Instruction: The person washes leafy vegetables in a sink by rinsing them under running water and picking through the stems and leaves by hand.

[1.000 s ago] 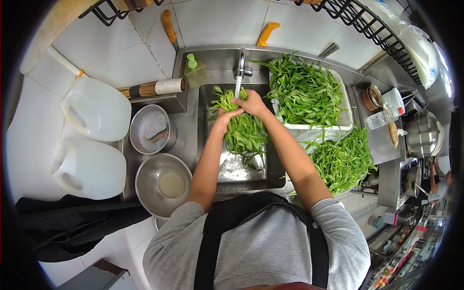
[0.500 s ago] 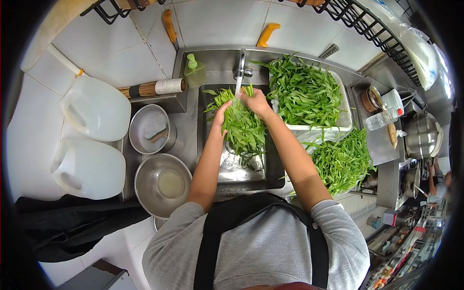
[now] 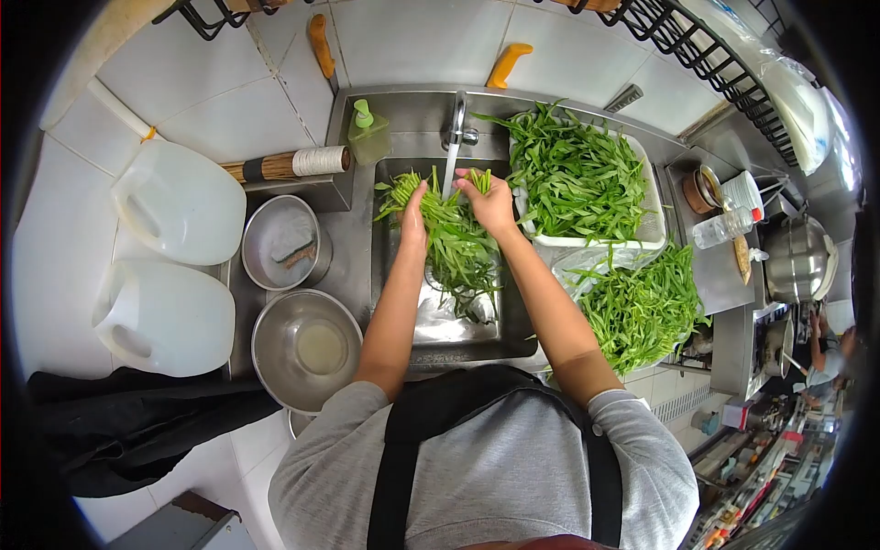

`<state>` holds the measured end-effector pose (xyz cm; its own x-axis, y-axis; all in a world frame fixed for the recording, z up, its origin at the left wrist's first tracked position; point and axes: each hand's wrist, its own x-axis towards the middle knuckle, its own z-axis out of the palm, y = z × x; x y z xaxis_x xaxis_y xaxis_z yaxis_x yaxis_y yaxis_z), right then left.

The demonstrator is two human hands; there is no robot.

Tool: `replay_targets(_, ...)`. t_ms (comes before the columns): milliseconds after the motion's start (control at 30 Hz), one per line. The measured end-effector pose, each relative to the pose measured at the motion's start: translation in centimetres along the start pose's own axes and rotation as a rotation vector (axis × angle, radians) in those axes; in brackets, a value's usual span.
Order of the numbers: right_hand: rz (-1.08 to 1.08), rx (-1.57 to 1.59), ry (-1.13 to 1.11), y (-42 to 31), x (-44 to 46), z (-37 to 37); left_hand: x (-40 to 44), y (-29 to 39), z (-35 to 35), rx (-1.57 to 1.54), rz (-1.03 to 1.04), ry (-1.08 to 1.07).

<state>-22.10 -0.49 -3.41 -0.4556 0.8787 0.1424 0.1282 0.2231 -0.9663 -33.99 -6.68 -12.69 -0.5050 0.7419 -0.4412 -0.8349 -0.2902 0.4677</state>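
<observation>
Both my hands grip a bunch of leafy greens in the metal sink, under running water from the faucet. My left hand is closed round the stems on the left. Closed on more stems at the right is my right hand. Stem ends poke up above both hands, while the leaves hang down toward the sink floor. Some fingers are hidden behind the greens. To the right of the sink, a white basket holds a heap of similar greens.
Another pile of greens lies in front of the basket. Left of the sink stand two metal bowls, with two plastic jugs farther left. A soap bottle stands at the sink's back corner. Another person is at far right.
My hands have moved slightly apart, and the bunch is spread into two parts with the stem ends showing more on the left. Water still runs.
</observation>
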Motion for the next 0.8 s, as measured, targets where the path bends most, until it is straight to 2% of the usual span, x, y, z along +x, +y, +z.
replay_targets(167, -0.047, -0.104, -0.111, -1.2, 0.1, 0.0, -3.4, 0.5, 2.9, 0.124, 0.144, -0.008)
replay_targets(233, -0.106, 0.064, -0.035, -1.3, 0.5, 0.3, -3.4, 0.3, 3.2, 0.090, 0.161, 0.024)
replay_targets(300, -0.182, 0.099, 0.121, -1.6, 1.4, -0.6, -2.6, 0.7, 2.4, 0.044, 0.119, 0.054)
replay_targets(367, -0.127, 0.042, 0.257, -3.9, 1.6, -2.5, -1.8, 1.6, 1.1, -0.061, -0.086, 0.021)
replay_targets(467, -0.292, -0.113, 0.507, -3.8, 3.4, -5.1, -1.8, 2.9, 0.6, -0.005, -0.053, -0.023)
replay_targets(500, -0.238, -0.231, 0.566, -5.1, 3.2, -5.7, -2.4, 3.3, 0.8, 0.016, -0.057, -0.062)
replay_targets(567, -0.295, -0.340, 0.483, -5.0, 3.5, -6.0, -2.8, 3.6, 1.1, 0.023, -0.034, -0.075)
replay_targets(633, -0.035, -0.503, 0.118, -3.6, 4.0, -5.2, -2.7, 3.4, 0.8, 0.146, -0.056, -0.156)
replay_targets(700, -0.056, -0.446, -0.032, -2.9, 3.3, -2.9, -3.7, 3.1, 2.3, 0.198, -0.072, -0.168)
replay_targets(733, 0.006, -0.484, -0.154, -3.1, 2.9, -2.1, -4.2, 2.8, 2.9, 0.207, -0.086, -0.197)
replay_targets(800, -0.035, -0.350, -0.273, -2.0, 2.6, -1.1, -3.9, 2.1, 3.2, 0.187, -0.089, -0.281)
